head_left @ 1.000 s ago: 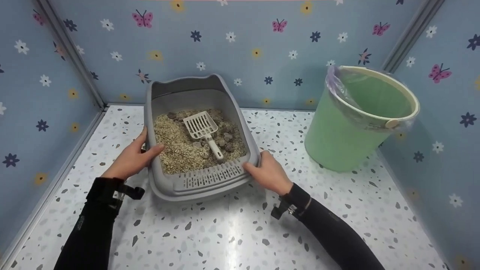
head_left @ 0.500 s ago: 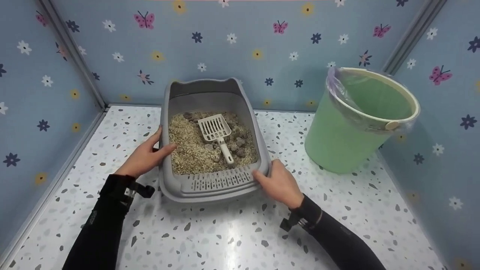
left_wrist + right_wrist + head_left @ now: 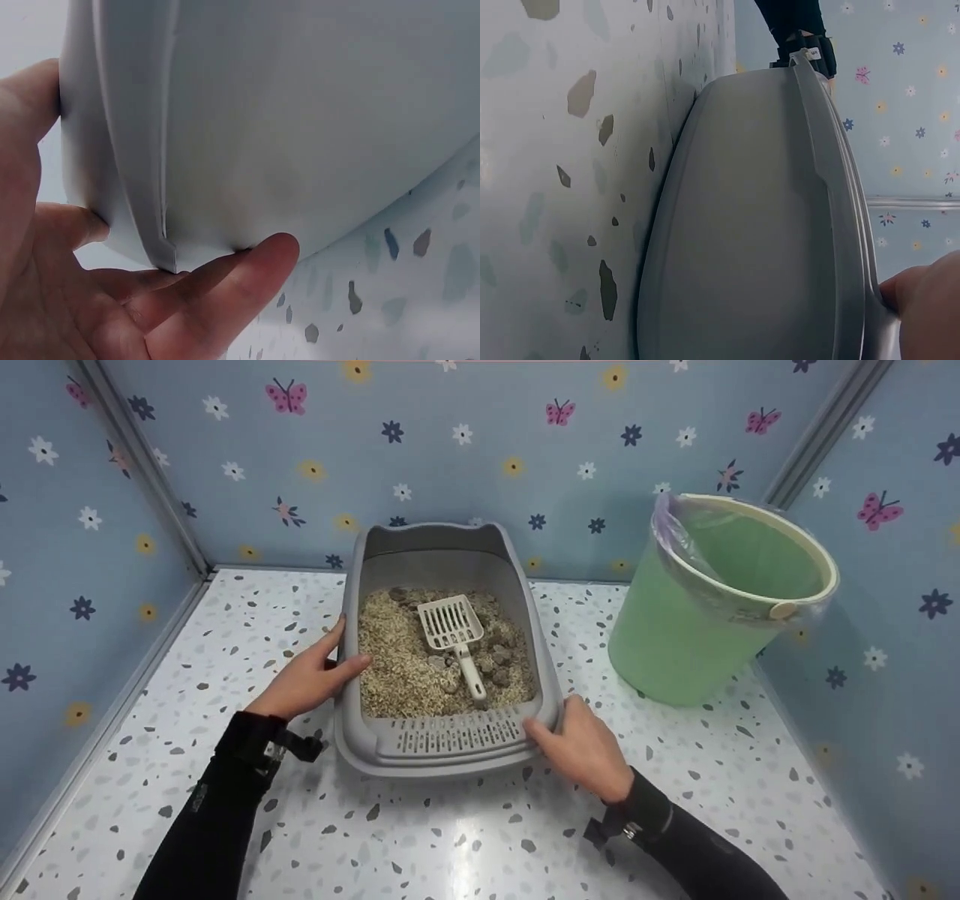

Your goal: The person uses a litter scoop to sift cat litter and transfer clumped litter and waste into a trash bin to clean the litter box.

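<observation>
Blue panel walls (image 3: 480, 484) printed with flowers and butterflies; white speckled floor (image 3: 420, 847). Gray litter tray (image 3: 431, 566), one, left of centre near the back wall. Contents: tan litter (image 3: 394, 675), dark clumps (image 3: 499, 656), one cream slotted scoop (image 3: 461, 649) lying loose on top. Green bin (image 3: 682, 637) with clear-and-lilac liner (image 3: 667, 521), one, apart to the right.

Left hand (image 3: 307, 679): curled on the tray's left side, thumb over the rim, fingers spread beneath the lip. Right hand (image 3: 589, 754): gripping the front right corner, thumb on top; its other fingers largely hidden.

Change over the last second: tray shifted rightward and turned squarer to the back wall — scoop riding along, bin unmoved. Judged as repositioning, with the tray nearly straight; whether its base fully touches the floor cannot be told.
</observation>
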Available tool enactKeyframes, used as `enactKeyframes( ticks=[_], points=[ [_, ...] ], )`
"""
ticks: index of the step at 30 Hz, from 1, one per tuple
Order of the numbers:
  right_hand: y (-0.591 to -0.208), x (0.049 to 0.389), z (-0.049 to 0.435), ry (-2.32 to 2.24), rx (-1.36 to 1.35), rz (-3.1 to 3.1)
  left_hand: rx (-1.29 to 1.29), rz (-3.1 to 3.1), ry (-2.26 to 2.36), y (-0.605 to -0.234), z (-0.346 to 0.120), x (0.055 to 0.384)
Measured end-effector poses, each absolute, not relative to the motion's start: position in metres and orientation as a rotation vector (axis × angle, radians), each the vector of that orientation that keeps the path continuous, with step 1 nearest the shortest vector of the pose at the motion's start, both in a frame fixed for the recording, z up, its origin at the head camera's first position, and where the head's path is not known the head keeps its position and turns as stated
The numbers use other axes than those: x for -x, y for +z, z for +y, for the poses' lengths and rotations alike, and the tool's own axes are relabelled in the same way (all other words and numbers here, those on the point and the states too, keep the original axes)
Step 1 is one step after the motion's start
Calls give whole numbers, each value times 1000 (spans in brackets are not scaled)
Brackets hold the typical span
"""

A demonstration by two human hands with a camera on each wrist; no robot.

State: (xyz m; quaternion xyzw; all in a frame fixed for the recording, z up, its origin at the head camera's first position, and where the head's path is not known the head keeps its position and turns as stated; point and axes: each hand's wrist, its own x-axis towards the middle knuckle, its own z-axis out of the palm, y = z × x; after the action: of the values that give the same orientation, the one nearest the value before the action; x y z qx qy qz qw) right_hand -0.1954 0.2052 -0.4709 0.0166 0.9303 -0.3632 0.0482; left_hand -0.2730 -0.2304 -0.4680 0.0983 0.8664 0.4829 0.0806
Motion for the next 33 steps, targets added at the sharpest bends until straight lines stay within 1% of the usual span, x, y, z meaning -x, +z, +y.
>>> enactKeyframes(
  ticks=[8, 17, 23, 33],
  points=[
    [-467, 178, 217, -1128, -14, 2784, -306, 2587, 1463, -468, -219, 260],
    [-464, 167, 227, -1018, 9, 2823, -338, 2552, 1519, -473, -212, 250],
    [-464, 166, 231, -1008, 9, 2830, -322, 2582, 1487, -476, -209, 251],
    [-464, 168, 233, -986, 32, 2828, -316, 2478, 1585, -474, -208, 257]
  ],
)
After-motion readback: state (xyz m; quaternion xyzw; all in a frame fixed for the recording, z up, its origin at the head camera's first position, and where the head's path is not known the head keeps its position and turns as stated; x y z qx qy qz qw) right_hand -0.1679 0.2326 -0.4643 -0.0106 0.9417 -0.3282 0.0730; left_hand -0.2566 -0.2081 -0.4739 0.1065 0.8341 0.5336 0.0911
